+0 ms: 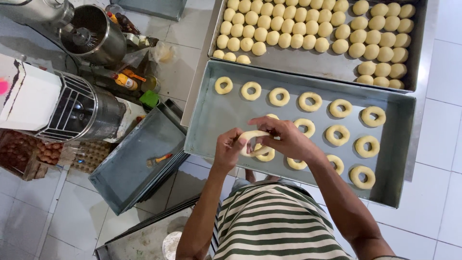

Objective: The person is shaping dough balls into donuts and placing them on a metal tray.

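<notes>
My left hand and my right hand together hold a pale ring of dough above the near metal tray. Both hands pinch and stretch the ring. Several finished dough rings lie in rows on that tray, some partly hidden under my hands. Beyond it a second tray carries several round dough balls in tight rows.
A stack of bare metal trays with a small brush lies to the left. Two mixers stand at upper left, with bottles and egg cartons nearby. White tiled floor surrounds everything.
</notes>
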